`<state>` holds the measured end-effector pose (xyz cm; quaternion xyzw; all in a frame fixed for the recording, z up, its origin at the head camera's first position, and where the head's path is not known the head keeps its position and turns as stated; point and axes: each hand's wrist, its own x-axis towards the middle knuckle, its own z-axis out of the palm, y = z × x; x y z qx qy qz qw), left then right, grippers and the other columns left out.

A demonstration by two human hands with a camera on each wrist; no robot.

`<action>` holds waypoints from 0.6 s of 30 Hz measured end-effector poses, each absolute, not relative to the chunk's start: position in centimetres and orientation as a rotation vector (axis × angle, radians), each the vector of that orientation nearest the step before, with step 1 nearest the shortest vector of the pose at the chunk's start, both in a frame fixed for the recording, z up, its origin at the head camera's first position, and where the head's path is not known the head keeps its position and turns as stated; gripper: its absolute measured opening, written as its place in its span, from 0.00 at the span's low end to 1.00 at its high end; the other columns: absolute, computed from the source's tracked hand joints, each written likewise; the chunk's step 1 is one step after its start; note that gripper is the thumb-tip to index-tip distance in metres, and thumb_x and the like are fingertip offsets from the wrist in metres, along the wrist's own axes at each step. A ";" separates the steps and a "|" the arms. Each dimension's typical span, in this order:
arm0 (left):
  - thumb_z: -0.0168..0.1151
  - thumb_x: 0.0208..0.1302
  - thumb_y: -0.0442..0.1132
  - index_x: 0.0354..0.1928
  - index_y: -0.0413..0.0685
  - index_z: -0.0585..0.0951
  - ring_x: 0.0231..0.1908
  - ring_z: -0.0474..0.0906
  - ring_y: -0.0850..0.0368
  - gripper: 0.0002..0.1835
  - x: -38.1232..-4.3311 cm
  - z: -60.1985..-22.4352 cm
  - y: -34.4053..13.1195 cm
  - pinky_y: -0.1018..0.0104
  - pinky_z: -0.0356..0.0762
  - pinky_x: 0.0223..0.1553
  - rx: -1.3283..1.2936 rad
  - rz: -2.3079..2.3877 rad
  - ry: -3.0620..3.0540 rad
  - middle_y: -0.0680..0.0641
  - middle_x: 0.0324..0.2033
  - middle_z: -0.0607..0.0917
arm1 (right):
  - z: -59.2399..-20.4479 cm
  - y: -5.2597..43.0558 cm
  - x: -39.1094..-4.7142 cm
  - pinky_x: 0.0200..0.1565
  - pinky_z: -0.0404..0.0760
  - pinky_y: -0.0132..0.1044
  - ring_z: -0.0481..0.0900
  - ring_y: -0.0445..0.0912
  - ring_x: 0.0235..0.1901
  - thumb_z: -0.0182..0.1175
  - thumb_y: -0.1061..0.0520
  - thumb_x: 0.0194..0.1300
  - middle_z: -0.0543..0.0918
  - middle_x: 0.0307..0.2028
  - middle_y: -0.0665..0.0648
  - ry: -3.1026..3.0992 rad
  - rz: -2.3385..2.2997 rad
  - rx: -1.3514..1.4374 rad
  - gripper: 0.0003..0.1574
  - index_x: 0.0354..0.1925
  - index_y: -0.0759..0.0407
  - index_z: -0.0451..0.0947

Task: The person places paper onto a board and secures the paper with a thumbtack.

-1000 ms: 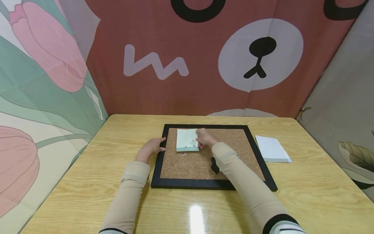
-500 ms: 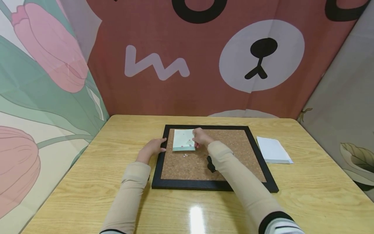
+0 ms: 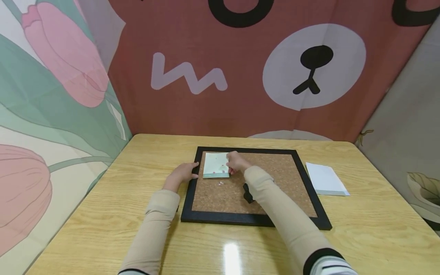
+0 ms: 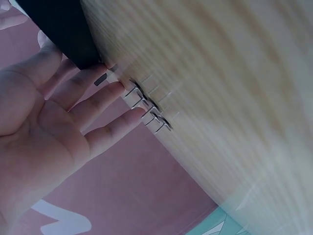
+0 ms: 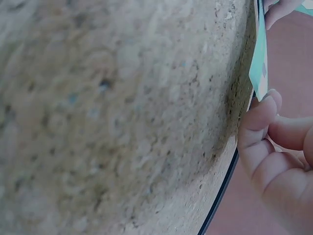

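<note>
A cork board (image 3: 268, 198) with a black frame lies flat on the table. Over its upper left part is a square, pale green patterned note sheet (image 3: 214, 164). My right hand (image 3: 238, 162) pinches the sheet's right edge between thumb and index finger; in the right wrist view the green corner (image 5: 258, 73) sits at those fingertips. At the board's left frame bar, my left hand (image 3: 181, 173) touches the black edge with fairly straight, spread fingers. Small shiny bits (image 3: 221, 183) lie on the cork just below the sheet.
A white stack of paper (image 3: 327, 178) lies on the wooden table (image 3: 103, 225) right of the board. Several thin metal prongs (image 4: 149, 105) show near the left fingertips in the left wrist view. A printed cloth (image 3: 240, 110) hangs behind the table.
The right hand and the note sheet have shifted left on the board, closer to the left frame bar. The left hand stays at the frame. The head view has turned slightly.
</note>
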<state>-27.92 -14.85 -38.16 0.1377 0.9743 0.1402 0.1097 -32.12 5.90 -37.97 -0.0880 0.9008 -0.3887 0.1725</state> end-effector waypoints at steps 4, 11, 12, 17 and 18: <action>0.56 0.62 0.39 0.64 0.41 0.62 0.58 0.61 0.42 0.29 -28.1 -38.4 -14.8 0.54 0.60 0.56 0.391 0.405 2.868 0.37 0.59 0.67 | -38.0 5.6 -32.2 0.17 0.71 0.29 0.69 0.42 0.13 0.48 0.70 0.64 0.70 0.20 0.59 2.530 -1.130 -0.212 0.03 0.37 0.67 0.66; 0.55 0.62 0.40 0.64 0.41 0.61 0.59 0.60 0.43 0.30 -27.9 -37.9 -14.6 0.55 0.60 0.56 0.403 0.394 2.840 0.38 0.59 0.66 | -38.2 5.7 -32.4 0.18 0.73 0.30 0.70 0.42 0.14 0.47 0.70 0.64 0.72 0.28 0.62 2.507 -1.102 -0.214 0.24 0.59 0.70 0.61; 0.55 0.62 0.40 0.64 0.41 0.61 0.59 0.60 0.43 0.30 -27.9 -37.8 -14.6 0.55 0.60 0.56 0.399 0.392 2.838 0.38 0.59 0.66 | -38.2 5.6 -32.3 0.18 0.73 0.30 0.70 0.42 0.14 0.47 0.70 0.64 0.72 0.29 0.63 2.509 -1.099 -0.217 0.24 0.59 0.70 0.61; 0.55 0.62 0.41 0.65 0.42 0.61 0.59 0.61 0.43 0.30 -28.1 -37.9 -14.7 0.55 0.61 0.55 0.391 0.364 2.834 0.38 0.59 0.66 | -38.3 5.4 -32.2 0.17 0.72 0.30 0.69 0.42 0.13 0.48 0.71 0.64 0.71 0.33 0.65 2.516 -1.114 -0.257 0.15 0.50 0.73 0.66; 0.55 0.62 0.41 0.65 0.42 0.61 0.59 0.60 0.43 0.30 -28.1 -38.0 -14.7 0.55 0.61 0.55 0.395 0.356 2.832 0.38 0.59 0.66 | -38.3 5.3 -32.2 0.17 0.72 0.30 0.69 0.42 0.14 0.47 0.71 0.63 0.71 0.35 0.66 2.510 -1.126 -0.262 0.14 0.48 0.74 0.66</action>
